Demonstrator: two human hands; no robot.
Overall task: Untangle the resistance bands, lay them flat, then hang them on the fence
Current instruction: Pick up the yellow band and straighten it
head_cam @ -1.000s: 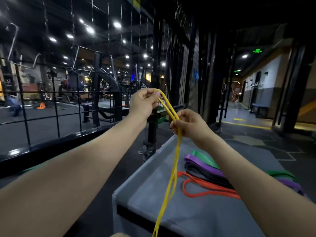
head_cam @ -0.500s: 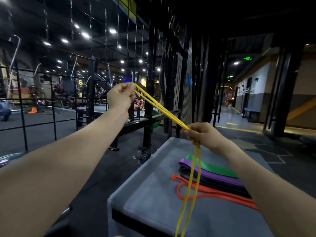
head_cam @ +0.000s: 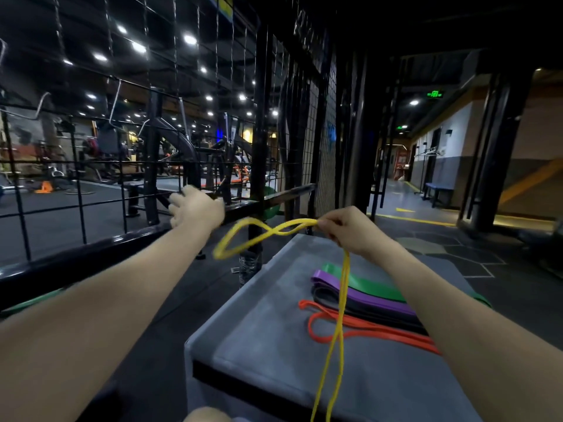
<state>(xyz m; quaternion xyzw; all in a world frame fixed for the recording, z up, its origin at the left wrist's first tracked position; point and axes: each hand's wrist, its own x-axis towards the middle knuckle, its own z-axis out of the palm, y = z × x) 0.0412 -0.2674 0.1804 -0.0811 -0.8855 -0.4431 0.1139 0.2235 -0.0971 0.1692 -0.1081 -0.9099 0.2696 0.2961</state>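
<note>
My right hand [head_cam: 347,229] pinches a thin yellow resistance band [head_cam: 339,315]. One end of the band loops out to the left in a twisted figure-eight; the rest hangs down past the box's front. My left hand [head_cam: 195,208] is stretched toward the black wire fence [head_cam: 79,166], fingers loosely curled, holding nothing, just left of the yellow loop. On the grey padded box [head_cam: 259,345] lie an orange band [head_cam: 365,330], a black band [head_cam: 359,309], a purple band [head_cam: 362,295] and a green band [head_cam: 371,284], side by side.
The fence has a low black rail [head_cam: 91,254] along its base and a thick black post [head_cam: 259,141]. Gym machines stand behind the mesh. A corridor with a blue bench [head_cam: 438,190] opens at the right.
My left hand has let go of the yellow band and dropped toward the fence rail. The stretched end has sprung back into a slack twisted loop by my right hand.
</note>
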